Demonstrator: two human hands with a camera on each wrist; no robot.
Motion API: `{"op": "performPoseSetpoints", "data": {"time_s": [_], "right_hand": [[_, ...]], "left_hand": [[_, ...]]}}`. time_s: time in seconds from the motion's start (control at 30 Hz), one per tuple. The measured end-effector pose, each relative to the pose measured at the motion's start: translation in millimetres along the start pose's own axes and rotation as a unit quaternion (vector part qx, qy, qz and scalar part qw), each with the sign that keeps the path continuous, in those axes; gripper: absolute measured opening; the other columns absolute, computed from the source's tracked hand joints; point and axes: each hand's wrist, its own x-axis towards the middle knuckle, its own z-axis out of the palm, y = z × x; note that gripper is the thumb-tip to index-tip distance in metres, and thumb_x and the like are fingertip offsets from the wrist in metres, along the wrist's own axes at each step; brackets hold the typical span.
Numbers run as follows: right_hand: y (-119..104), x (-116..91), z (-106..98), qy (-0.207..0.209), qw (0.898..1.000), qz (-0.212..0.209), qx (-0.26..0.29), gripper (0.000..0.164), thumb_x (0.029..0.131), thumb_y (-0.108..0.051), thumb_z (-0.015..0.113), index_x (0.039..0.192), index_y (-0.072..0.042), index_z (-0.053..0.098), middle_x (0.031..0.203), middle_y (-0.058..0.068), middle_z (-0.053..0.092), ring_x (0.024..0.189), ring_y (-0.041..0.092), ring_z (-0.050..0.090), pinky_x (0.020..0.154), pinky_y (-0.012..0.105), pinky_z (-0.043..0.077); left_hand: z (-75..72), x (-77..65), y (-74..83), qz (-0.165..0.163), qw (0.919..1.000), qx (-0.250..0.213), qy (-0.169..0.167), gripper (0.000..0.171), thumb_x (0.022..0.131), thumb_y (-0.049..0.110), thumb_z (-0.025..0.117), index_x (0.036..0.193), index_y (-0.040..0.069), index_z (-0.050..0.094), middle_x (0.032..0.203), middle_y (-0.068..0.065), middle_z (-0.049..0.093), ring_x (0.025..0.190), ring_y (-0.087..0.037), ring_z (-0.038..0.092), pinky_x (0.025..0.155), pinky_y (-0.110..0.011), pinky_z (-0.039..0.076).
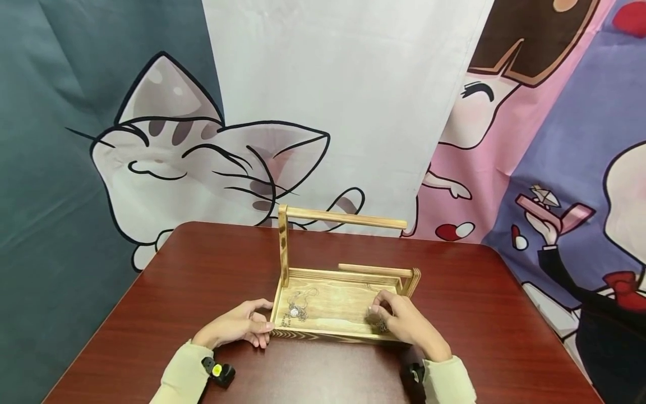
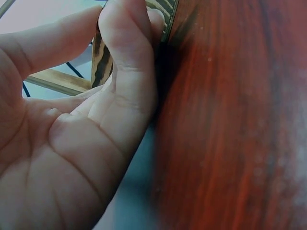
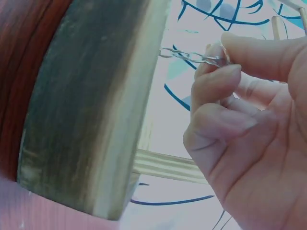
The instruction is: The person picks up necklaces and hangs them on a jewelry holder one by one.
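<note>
A pale wooden tray (image 1: pixel 333 306) with dark-grained sides and raised bars stands on the table. My left hand (image 1: pixel 242 325) holds its front left corner between thumb and fingers; in the left wrist view the fingers (image 2: pixel 129 72) are bent against the wood. Over the tray's right end, my right hand (image 1: pixel 404 320) pinches a silver chain (image 3: pixel 192 56) between thumb and fingertips. The chain stretches from the pinch toward the tray wall (image 3: pixel 86 96), which hides its far part. Below this hand lies a small heap of chain (image 1: pixel 382 326). A necklace with a round white pendant (image 1: pixel 294 312) lies inside at the left.
A tall post (image 1: pixel 284 247) at the tray's left carries a long upper bar (image 1: pixel 348 217). At the right, a shorter bar (image 1: pixel 373 270) sits lower, close behind my right hand. The reddish-brown table (image 1: pixel 323 373) reaches back to a printed cartoon curtain (image 1: pixel 353 84).
</note>
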Motion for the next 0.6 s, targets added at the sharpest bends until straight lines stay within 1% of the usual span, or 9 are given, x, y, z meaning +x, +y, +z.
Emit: {"op": "performPoseSetpoints", "data": {"time_s": [0.1,0.23,0.3,0.4,0.5,0.6], "right_hand": [[-1.9,0.7,-2.7,-0.002,1.0,-0.006,0.003,0.006,0.089,-0.013,0.06,0.083,-0.015,0.059,0.064,-0.011,0.048,0.056,0.001,0.041,0.052,0.019,0.038],[-6.2,-0.5,-6.7,-0.009,1.0,-0.003,0.008,0.004,0.088,-0.015,0.061,0.085,-0.013,0.061,0.065,-0.009,0.05,0.057,0.001,0.043,0.051,0.019,0.039],[-8.8,-1.6,-8.5,-0.01,1.0,-0.005,0.007,0.003,0.087,-0.012,0.062,0.085,-0.013,0.06,0.066,-0.007,0.051,0.058,0.002,0.044,0.052,0.019,0.04],[-11.8,-3.0,-10.2,-0.006,1.0,-0.015,0.002,0.01,0.084,-0.004,0.062,0.084,-0.013,0.059,0.069,-0.006,0.052,0.061,0.002,0.045,0.054,0.019,0.04],[-14.0,-3.2,-10.9,0.011,1.0,-0.028,-0.004,0.016,0.082,0.001,0.063,0.081,-0.014,0.058,0.067,-0.007,0.051,0.06,0.002,0.044,0.053,0.019,0.039],[-15.6,-3.1,-11.4,0.033,0.999,-0.042,-0.007,0.017,0.082,0.002,0.063,0.081,-0.014,0.058,0.068,-0.008,0.05,0.06,0.002,0.043,0.053,0.019,0.039]], "left_hand": [[0.4,-0.2,2.2,0.001,1.0,0.001,0.0,0.061,0.088,0.013,0.06,0.133,-0.009,0.026,0.076,-0.016,0.064,0.061,-0.019,0.062,0.057,-0.034,0.055],[1.0,-0.3,3.0,0.002,1.0,-0.001,-0.001,0.062,0.088,0.013,0.061,0.133,-0.01,0.025,0.076,-0.016,0.063,0.061,-0.018,0.062,0.057,-0.032,0.055],[1.3,-0.5,3.0,0.005,1.0,-0.003,-0.002,0.062,0.088,0.013,0.061,0.133,-0.01,0.025,0.076,-0.016,0.063,0.061,-0.018,0.062,0.057,-0.032,0.055],[1.9,-0.9,3.3,0.003,1.0,0.001,-0.004,0.062,0.088,0.013,0.06,0.133,-0.01,0.024,0.076,-0.016,0.063,0.061,-0.019,0.061,0.057,-0.032,0.054],[2.5,-1.2,4.2,0.005,0.9998,0.02,0.004,0.061,0.089,0.013,0.06,0.132,-0.012,0.026,0.076,-0.017,0.063,0.061,-0.02,0.062,0.057,-0.033,0.055],[3.7,-1.9,6.8,0.005,0.9978,0.059,0.029,0.059,0.087,0.014,0.061,0.129,-0.015,0.032,0.075,-0.016,0.064,0.061,-0.022,0.063,0.056,-0.034,0.054]]}}
